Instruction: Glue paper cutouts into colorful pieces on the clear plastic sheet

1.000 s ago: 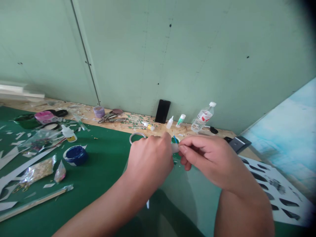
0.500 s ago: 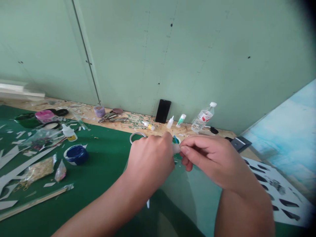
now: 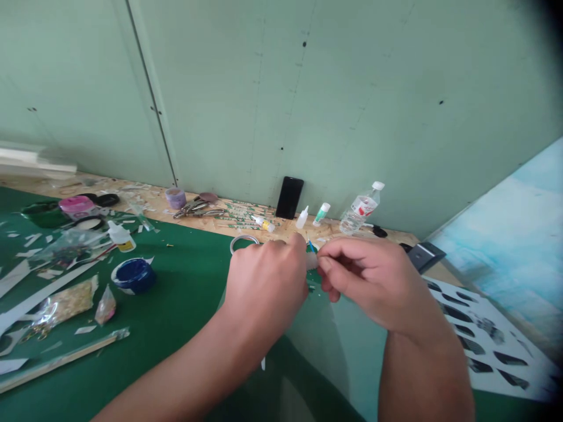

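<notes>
My left hand is closed, its back towards me, around a small whitish translucent piece; what the fingers cover is hidden. My right hand pinches the other end of that piece between thumb and forefinger. Just behind them shows a thin blue strip. Under both hands a clear sheet lies on the green mat. A white pointed tip peeks out below my left forearm. Beyond my left hand is a silver ring-shaped coil.
Along the wall stand a phone, a glue stick, a small white bottle and a water bottle. Pliers lie further left. A blue paint pot, a bead bag and paper scraps cover the left. A sheet with dark shapes lies right.
Both hands keep nearly the same pose around the whitish piece. My right hand has shifted slightly left, and the whole view has moved a little.
</notes>
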A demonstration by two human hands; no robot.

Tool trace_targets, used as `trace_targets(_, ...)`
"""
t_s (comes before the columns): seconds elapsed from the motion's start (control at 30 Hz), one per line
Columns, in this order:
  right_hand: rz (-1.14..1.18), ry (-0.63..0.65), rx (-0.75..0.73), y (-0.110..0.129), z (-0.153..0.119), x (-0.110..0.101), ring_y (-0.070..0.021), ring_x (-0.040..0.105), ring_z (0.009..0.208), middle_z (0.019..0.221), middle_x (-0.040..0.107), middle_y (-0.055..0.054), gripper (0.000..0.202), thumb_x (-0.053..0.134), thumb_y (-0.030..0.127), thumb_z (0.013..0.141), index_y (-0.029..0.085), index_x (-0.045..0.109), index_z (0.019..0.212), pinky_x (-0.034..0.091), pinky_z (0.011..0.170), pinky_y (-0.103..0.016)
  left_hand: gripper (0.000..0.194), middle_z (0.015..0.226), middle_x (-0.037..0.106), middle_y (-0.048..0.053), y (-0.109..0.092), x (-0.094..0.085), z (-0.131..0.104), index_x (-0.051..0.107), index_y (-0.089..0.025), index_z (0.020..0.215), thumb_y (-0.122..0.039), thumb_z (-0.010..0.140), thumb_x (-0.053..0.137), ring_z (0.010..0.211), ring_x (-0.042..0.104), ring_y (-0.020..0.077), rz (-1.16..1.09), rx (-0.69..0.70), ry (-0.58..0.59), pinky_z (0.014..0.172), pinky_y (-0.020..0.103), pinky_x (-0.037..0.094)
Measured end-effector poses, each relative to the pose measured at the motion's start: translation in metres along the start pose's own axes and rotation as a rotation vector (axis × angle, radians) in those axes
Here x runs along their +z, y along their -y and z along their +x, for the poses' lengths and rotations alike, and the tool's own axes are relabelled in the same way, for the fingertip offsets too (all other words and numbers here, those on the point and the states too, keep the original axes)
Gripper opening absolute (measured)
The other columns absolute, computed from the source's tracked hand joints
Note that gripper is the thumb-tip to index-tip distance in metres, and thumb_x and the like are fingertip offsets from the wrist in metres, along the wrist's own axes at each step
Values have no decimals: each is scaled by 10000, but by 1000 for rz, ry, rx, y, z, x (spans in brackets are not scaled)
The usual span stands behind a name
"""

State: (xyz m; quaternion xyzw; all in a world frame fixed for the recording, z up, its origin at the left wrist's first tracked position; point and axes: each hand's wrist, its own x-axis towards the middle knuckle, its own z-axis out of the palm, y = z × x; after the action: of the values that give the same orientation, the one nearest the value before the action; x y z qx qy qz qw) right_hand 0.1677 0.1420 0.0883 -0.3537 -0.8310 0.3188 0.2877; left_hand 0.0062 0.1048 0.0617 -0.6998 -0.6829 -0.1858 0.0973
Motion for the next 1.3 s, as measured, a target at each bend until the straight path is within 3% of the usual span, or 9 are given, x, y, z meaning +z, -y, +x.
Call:
trace_targets(0.2, 3, -20, 1, 4, -1, 2, -107, 624, 514, 598, 636, 34, 170, 544, 200, 885, 199, 636, 742, 488, 486, -200, 108, 532, 559, 14, 3, -2, -1, 568, -213, 758, -158, 748, 476, 461, 557, 183, -1, 38, -27, 451, 288, 132)
trace_targets(0.37, -135, -144, 12, 13, -2, 8, -119, 575, 483, 526, 594, 38, 159, 540, 152, 785, 202, 590, 642, 425, 452, -230, 118, 525, 546, 4, 1, 0, -2, 568, -220, 751, -154, 708, 480, 446, 513, 167, -64, 15, -30, 451, 285, 126)
trace_targets(0.53, -219, -222, 1, 14, -3, 9, -122, 576, 502, 546, 608, 28, 144, 542, 166, 777, 202, 585, 644, 425, 462, -234, 97, 557, 560, 13, 3, -1, 2, 565, -223, 749, -188, 741, 475, 461, 481, 165, -100, -44, 3, 471, 287, 137)
trace_targets(0.7, -23, -413, 13, 6, -8, -1, -119, 596, 460, 569, 623, 10, 129, 566, 220, 845, 187, 643, 747, 476, 453, -232, 43, 550, 523, 11, 17, -12, 10, 542, -239, 719, -275, 737, 526, 520, 468, 184, -136, -185, -3, 492, 283, 205)
trace_targets(0.8, 56, -373, 53, 2, -4, -2, -124, 609, 462, 586, 639, -6, 183, 565, 274, 877, 174, 650, 749, 494, 455, -235, 66, 554, 517, 5, 22, -16, 14, 500, -237, 684, -279, 719, 535, 540, 450, 180, -197, -199, 0, 502, 287, 238)
trace_targets(1.0, 0, -315, 176, -1, 7, 4, -130, 617, 522, 626, 653, -15, 230, 565, 333, 911, 174, 633, 759, 478, 480, -240, 134, 542, 476, -2, 28, -17, 19, 408, -227, 624, -260, 682, 524, 514, 372, 152, -256, -235, -18, 492, 294, 235)
trace_targets(1.3, 47, -278, 144, -6, 7, 6, -127, 620, 566, 669, 666, -17, 277, 586, 434, 927, 183, 702, 918, 501, 511, -237, 180, 533, 466, -14, 27, -20, 18, 380, -230, 610, -248, 674, 547, 509, 358, 149, -284, -233, -14, 479, 290, 235)
